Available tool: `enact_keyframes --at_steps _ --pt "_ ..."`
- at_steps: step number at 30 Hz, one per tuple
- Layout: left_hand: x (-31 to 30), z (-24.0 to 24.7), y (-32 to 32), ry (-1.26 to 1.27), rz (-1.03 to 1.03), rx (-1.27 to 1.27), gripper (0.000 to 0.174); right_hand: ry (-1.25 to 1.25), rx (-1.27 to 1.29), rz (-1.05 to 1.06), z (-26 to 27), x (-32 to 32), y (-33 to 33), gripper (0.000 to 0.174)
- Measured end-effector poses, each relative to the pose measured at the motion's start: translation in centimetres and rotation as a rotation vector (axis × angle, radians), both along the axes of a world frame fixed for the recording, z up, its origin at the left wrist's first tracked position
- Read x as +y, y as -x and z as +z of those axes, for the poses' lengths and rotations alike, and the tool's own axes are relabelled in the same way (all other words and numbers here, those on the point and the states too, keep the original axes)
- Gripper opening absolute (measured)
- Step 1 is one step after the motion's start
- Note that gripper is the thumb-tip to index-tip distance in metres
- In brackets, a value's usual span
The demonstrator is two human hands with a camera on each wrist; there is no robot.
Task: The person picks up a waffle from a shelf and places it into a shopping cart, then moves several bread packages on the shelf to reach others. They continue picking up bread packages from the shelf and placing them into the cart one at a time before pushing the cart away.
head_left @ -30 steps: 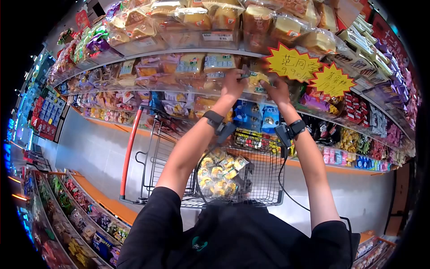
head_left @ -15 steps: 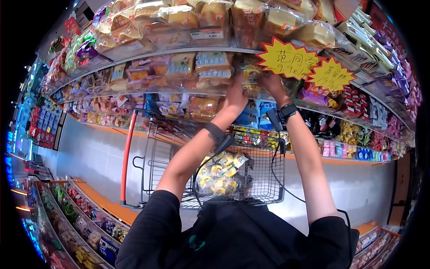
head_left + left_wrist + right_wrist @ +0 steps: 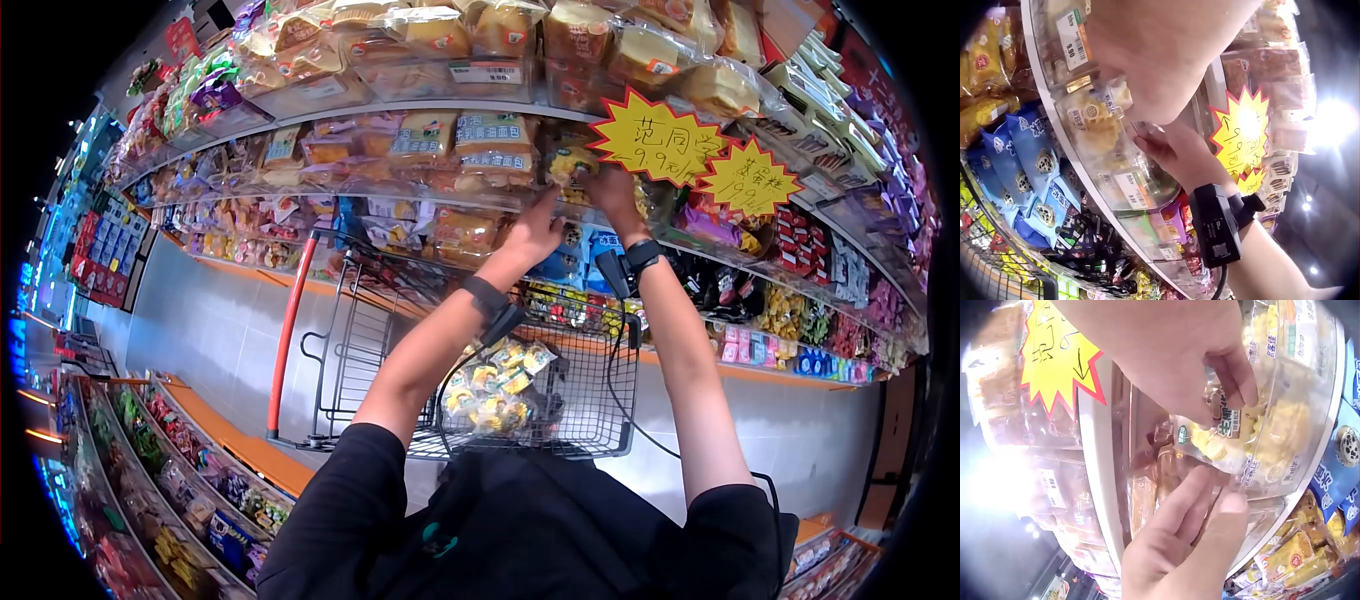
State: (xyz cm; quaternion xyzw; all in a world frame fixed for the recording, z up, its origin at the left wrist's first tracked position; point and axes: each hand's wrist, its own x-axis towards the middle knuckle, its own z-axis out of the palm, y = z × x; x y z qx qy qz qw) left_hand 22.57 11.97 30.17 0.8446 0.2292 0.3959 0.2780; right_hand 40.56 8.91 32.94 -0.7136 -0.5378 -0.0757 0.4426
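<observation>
My right hand [image 3: 610, 190] reaches into a clear shelf bin [image 3: 1280, 481]. In the right wrist view its curled fingers pinch the upper part of a clear-wrapped yellow pastry packet [image 3: 1210, 447] with a brown label. Just below, my left hand [image 3: 1175, 547] is at the bin with its fingers extended and nothing in its grip, thumb near the front wall. More yellow pastries [image 3: 1096, 128] show through the bin wall. The left wrist view has my left forearm across the top, partly hiding the bin.
A wire shopping cart [image 3: 610, 400] with a red handle [image 3: 291, 340] stands below my arms, holding several yellow pastry packets [image 3: 495, 390]. Bagged bread [image 3: 495, 145] fills the shelf to the left. Yellow starburst price signs [image 3: 660, 138] hang by my right hand; blue bags [image 3: 1025, 153] sit below.
One second ago both hands were at a yellow packet over the bin's front. Now the left hand has drawn down and away with fingers extended, while the right is inside the bin.
</observation>
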Motion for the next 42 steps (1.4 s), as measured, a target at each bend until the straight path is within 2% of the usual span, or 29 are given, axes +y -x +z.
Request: enact_keyframes --at_steps 3,5,6,7,9,10,11,13,14,15,17,18,21,22,23,25,26,27,29,32,33,34,35,37,38,39,41,42 --pt "-1.0 0.8 2.0 0.038 -0.009 -0.019 0.04 -0.169 0.002 0.045 0.2 -1.6 0.4 0.04" --pt "-2.0 1.0 3.4 0.088 -0.004 -0.022 0.037 -0.246 0.14 -0.056 0.2 -3.1 2.6 0.041" --pt "-2.4 0.4 4.5 0.213 0.024 0.096 0.032 -0.281 0.208 -0.11 0.2 -4.0 3.8 0.041" --pt "-2.4 -1.5 5.3 0.006 0.027 -0.037 0.029 -0.212 0.27 -0.088 0.1 -5.2 5.1 0.042" --pt "-4.0 -4.1 7.6 0.21 0.057 0.03 0.023 -0.048 0.404 -0.047 -0.9 -8.4 7.9 0.043" --pt "-4.9 -4.9 8.7 0.282 0.085 0.071 0.02 -0.075 0.355 0.003 -2.8 -9.1 8.7 0.04" --pt "-4.5 -9.2 9.5 0.239 0.058 0.01 0.023 0.078 0.423 -0.047 -4.3 -9.8 10.2 0.037" --pt "-5.5 -14.1 12.1 0.183 0.13 0.078 0.023 0.217 0.541 0.05 -8.0 -11.4 12.8 0.029" --pt "-6.1 -16.7 13.5 0.255 0.173 0.12 0.023 0.216 0.577 0.093 -10.1 -11.8 14.2 0.025" --pt "-7.0 -18.1 14.9 0.435 0.201 0.161 0.026 0.328 0.529 0.089 -13.5 -12.2 14.9 0.03" --pt "-8.6 -22.9 17.4 0.435 0.312 0.293 0.027 0.414 0.551 0.148 -20.9 -12.9 16.2 0.03" --pt "-9.0 -25.7 18.6 0.523 0.315 0.405 0.031 0.516 0.614 0.147 -25.6 -13.1 16.8 0.03" --pt "-11.4 -31.6 21.2 0.547 0.303 0.487 0.035 0.842 0.63 0.122 -34.9 -15.0 18.8 0.036" --pt "-11.8 -32.7 21.4 0.667 0.313 0.567 0.035 0.968 0.656 0.086 -37.4 -15.3 19.4 0.038" --pt "-12.1 -33.8 21.5 0.75 0.298 0.644 0.037 1.046 0.733 0.064 -40.7 -15.9 19.8 0.037" --pt "-12.9 -36.0 21.6 0.852 0.242 0.605 0.041 1.153 1.077 -0.02 -42.7 -16.9 20.4 0.039" --pt "-13.1 -37.3 21.4 0.915 0.22 0.615 0.044 0.98 1.111 -0.066 -48.4 -18.4 21.4 0.041" --pt "-13.1 -37.4 20.9 0.865 0.186 0.679 0.045 1.024 1.145 -0.155 -53.4 -19.2 21.8 0.045" --pt "-13.7 -39.4 20.4 0.914 0.17 0.671 0.046 1.162 1.282 -0.452 -48.3 -17.1 23.3 0.048" --pt "-13.6 -41.0 18.9 1.009 0.186 0.716 0.05 0.904 1.329 -0.51 -56.7 -19.2 25.2 0.051" --pt "-13.8 -41.7 18.6 1.023 0.195 0.738 0.05 0.871 1.337 -0.585 -56.7 -19.0 25.6 0.055" --pt "-14.3 -42.4 18.5 0.912 0.19 0.721 0.052 0.834 1.343 -0.66 -56.6 -18.8 26.0 0.059" --pt "-14.1 -42.8 18.6 0.871 0.13 0.734 0.053 0.826 1.412 -0.673 -54.5 -18.2 25.8 0.071" --pt "-14.0 -42.4 18.6 0.795 0.004 0.754 0.054 0.763 1.616 -0.641 -52.7 -18.0 25.6 0.064" --pt "-14.2 -43.1 18.8 0.753 -0.005 0.702 0.056 0.835 1.605 -0.622 -50.1 -17.4 25.2 0.061" --pt "-14.4 -43.4 19.0 0.707 -0.004 0.662 0.059 0.788 1.643 -0.55 -49.2 -17.7 25.0 0.053" --pt "-14.7 -43.2 19.4 0.539 -0.016 0.601 0.06 0.723 1.782 -0.546 -46.8 -17.5 24.8 0.037" --pt "-14.3 -42.8 19.3 0.549 -0.039 0.6 0.058 0.705 1.854 -0.516 -46.2 -17.6 24.5 0.035"
